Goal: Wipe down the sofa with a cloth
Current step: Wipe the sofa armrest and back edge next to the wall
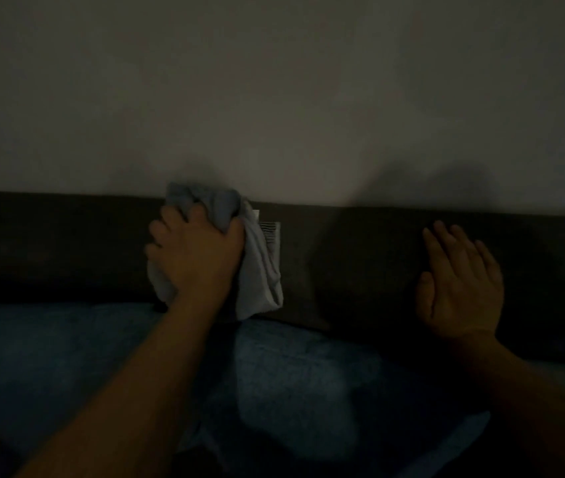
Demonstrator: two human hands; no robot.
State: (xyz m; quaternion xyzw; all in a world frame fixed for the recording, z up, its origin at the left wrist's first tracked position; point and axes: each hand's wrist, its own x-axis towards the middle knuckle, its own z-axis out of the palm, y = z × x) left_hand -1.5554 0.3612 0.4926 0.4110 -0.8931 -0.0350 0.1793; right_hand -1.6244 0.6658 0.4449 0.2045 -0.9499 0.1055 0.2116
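left hand (193, 257) grips a bunched pale cloth (260, 263), fingers curled over its upper folds, and presses it against the dark sofa backrest (50, 243). a loose tail of the cloth hangs down to the right of the hand, ending just above the seat line. right hand (460, 281) is open, fingers straight and slightly spread, palm apparently flat on the same backrest, well to the right of the cloth; looks like bracing, holds nothing. key relation: the backrest's long axis runs left to right across the view, directly ahead of both hands, so any wiping stroke has to travel along that line. the cloth hand sits near the middle of the backrest, with unwiped-looking length on both sides; the left hand is the only one placed to wipe. judgement: wiping of the backrest is under way, progress cannot be told in this light. below the backrest lies a blue seat cushion (308, 374), soft-looking. above the backrest, a plain pale wall (274, 81) with hand shadows. room is very dim; fine detail unreadable.
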